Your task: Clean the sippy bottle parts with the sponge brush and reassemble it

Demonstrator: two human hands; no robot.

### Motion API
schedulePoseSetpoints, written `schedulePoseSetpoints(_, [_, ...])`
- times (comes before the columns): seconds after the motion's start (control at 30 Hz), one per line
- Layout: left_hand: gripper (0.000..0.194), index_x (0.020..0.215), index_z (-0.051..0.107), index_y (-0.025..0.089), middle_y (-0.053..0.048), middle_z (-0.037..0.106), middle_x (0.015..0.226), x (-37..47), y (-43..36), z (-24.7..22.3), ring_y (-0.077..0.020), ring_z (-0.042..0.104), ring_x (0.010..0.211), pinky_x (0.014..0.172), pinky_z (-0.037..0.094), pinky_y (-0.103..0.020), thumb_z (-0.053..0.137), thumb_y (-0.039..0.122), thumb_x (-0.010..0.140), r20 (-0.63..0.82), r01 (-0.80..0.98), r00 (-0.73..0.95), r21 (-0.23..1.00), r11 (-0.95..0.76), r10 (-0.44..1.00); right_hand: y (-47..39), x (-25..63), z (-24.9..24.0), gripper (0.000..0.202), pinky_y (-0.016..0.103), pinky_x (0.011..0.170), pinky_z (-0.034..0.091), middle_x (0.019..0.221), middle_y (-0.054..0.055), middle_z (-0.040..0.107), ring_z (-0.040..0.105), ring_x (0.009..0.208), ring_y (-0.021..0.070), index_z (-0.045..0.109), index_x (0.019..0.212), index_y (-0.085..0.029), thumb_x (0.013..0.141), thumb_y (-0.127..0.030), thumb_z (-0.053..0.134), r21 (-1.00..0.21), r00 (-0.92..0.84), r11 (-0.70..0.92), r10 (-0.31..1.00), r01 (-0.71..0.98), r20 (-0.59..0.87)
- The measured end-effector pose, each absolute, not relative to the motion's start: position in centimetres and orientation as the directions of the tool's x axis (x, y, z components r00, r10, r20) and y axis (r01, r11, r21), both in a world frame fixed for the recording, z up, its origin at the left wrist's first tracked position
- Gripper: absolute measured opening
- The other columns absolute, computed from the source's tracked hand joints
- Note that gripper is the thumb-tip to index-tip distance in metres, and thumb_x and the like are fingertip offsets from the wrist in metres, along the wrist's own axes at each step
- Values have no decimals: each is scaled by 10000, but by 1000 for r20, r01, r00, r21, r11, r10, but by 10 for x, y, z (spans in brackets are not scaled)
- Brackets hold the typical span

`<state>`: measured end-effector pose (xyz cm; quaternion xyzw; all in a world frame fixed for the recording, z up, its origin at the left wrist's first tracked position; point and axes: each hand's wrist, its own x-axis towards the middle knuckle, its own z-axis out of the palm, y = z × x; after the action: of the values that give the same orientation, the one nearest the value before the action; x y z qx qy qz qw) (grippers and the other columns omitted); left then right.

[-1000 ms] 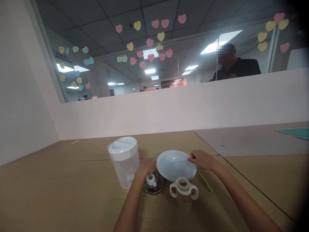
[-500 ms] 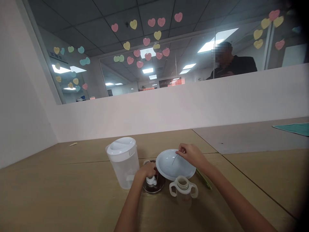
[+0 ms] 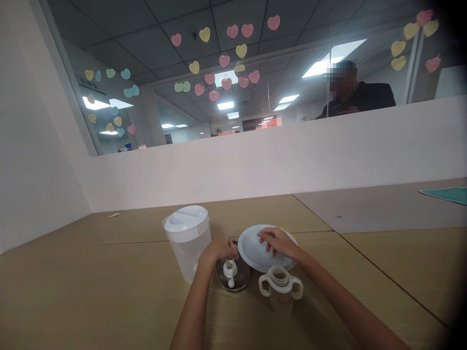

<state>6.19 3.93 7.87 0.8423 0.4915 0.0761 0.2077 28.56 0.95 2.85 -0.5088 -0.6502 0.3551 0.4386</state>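
Observation:
My left hand (image 3: 223, 248) is closed around a thin pale straw-like piece with a white weighted end (image 3: 231, 282), over a dark oval tray (image 3: 242, 279). A white ring-shaped part (image 3: 229, 268) lies on that tray. My right hand (image 3: 278, 241) hovers over a white bowl (image 3: 251, 250), its fingers apart and nothing visible between them. In front of the bowl stands a clear bottle with two handles (image 3: 280, 287), its mouth uncovered.
A translucent pitcher with a white lid (image 3: 188, 243) stands left of the tray. Something yellow (image 3: 284, 228) shows behind the bowl. A teal cloth (image 3: 447, 194) lies at the far right. Beyond the low wall, a person (image 3: 359, 95) shows in the glass.
My left hand has risen slightly with the straw-like piece. My right hand has moved down over the bowl, and the thin strand it pinched is no longer visible. The green stick beside the bowl is out of sight.

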Motion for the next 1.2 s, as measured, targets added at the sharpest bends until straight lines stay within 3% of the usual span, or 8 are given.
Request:
schedulePoseSetpoints(0.1, [131, 643, 670, 111, -31, 664, 614, 55, 31, 96, -137, 574, 577, 509, 386, -201, 669, 172, 526, -14, 774, 493, 463, -431, 870, 11, 290, 26, 406, 173, 327, 353, 758, 56, 595, 525, 525, 95, 606, 783, -118, 805, -487, 438, -905, -18, 201, 978, 374, 210])
schedulePoseSetpoints(0.23, [251, 865, 640, 129, -19, 689, 708, 53, 15, 118, -138, 616, 664, 572, 421, -194, 624, 197, 624, 156, 678, 499, 542, -496, 853, -10, 292, 58, 502, 177, 403, 349, 571, 9, 508, 469, 501, 81, 585, 651, -135, 847, -537, 357, -888, 122, 261, 937, 379, 328])
schedulePoseSetpoints(0.33, [174, 779, 655, 131, -30, 696, 738, 63, 8, 125, -161, 628, 710, 596, 429, -206, 603, 272, 692, 364, 538, 488, 590, -602, 793, -45, 291, 99, 526, 193, 449, 332, 453, -26, 393, 398, 455, 67, 515, 506, -149, 835, -547, 412, -795, 353, 482, 718, 368, 599])
schedulePoseSetpoints(0.4, [188, 730, 673, 136, -31, 702, 750, 74, 6, 122, -172, 630, 724, 599, 426, -213, 580, 299, 726, 438, 481, 482, 591, -648, 758, -70, 289, 120, 494, 198, 431, 314, 458, -33, 405, 390, 441, 72, 579, 638, -158, 859, -546, 368, -737, 409, 609, 617, 293, 672])
schedulePoseSetpoints(0.47, [189, 746, 696, 149, -25, 711, 767, 86, 6, 117, -173, 632, 734, 610, 422, -216, 575, 294, 741, 474, 453, 482, 585, -673, 736, -90, 287, 130, 534, 208, 420, 319, 485, -14, 471, 406, 428, 77, 596, 685, -161, 888, -544, 283, -681, 398, 689, 568, 248, 720])
schedulePoseSetpoints(0.57, [161, 782, 715, 169, -19, 721, 812, 103, 4, 108, -170, 639, 750, 642, 426, -220, 585, 255, 740, 504, 417, 490, 581, -699, 711, -102, 283, 129, 608, 209, 408, 307, 449, 1, 460, 412, 412, 74, 535, 524, -162, 907, -522, 230, -603, 323, 730, 514, 321, 794])
schedulePoseSetpoints(0.73, [155, 814, 725, 183, -11, 724, 819, 116, -6, 106, -170, 640, 758, 665, 430, -220, 602, 218, 726, 535, 385, 492, 574, -723, 687, -88, 275, 117, 579, 198, 411, 289, 389, -18, 395, 390, 376, 54, 453, 433, -160, 918, -436, 299, -497, 226, 683, 451, 535, 864])
schedulePoseSetpoints(1.2, [205, 884, 719, 255, -7, 723, 850, 117, -17, 113, -149, 633, 716, 658, 413, -221, 553, 213, 772, 534, 470, 526, 466, -750, 662, -88, 273, 121, 493, 212, 445, 267, 385, -23, 428, 400, 369, 50, 419, 443, -166, 918, -277, 351, -236, 74, 547, 301, 803, 951])
